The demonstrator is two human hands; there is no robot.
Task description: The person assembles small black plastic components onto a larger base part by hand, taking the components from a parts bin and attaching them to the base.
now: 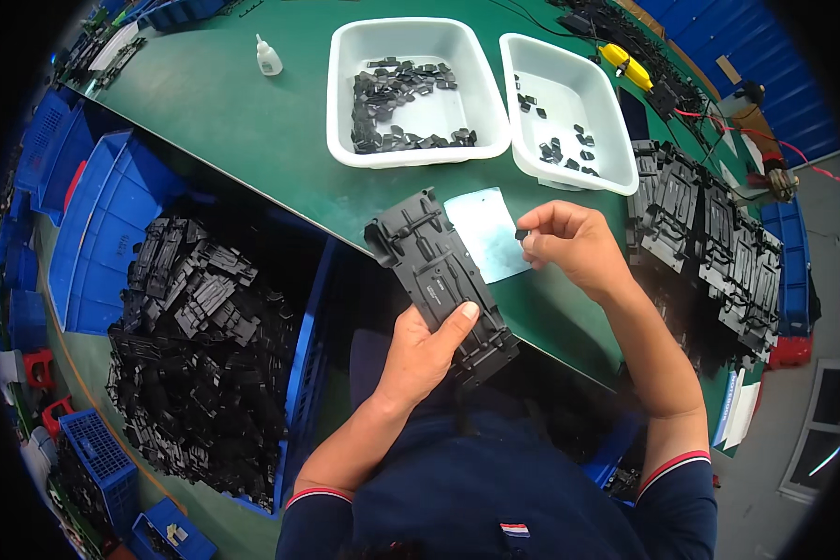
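A long black plastic panel (pixel 439 280) is held at the centre of the frame by the left hand (pixel 422 350), its thumb laid across the panel's face and its fingers hidden behind. The panel is tilted, its upper end pointed toward the upper left and overlapping the edge of the green tabletop (pixel 243 131). A small black piece (pixel 523 235) is pinched between the thumb and fingertips of the right hand (pixel 574 247), to the right of the panel and apart from it. A pale sheet (pixel 488 233) is seen on the tabletop between the two hands.

Two white tubs are set side by side at the top centre: many small black parts are contained in the left tub (pixel 420 160), fewer in the right tub (pixel 555 98). A small white bottle (pixel 268 58) is stood at the upper left. Similar black panels (pixel 709 233) are laid close together at the right of the frame. A large heap of black parts (pixel 205 401) is held by a blue container (pixel 93 252) at the lower left.
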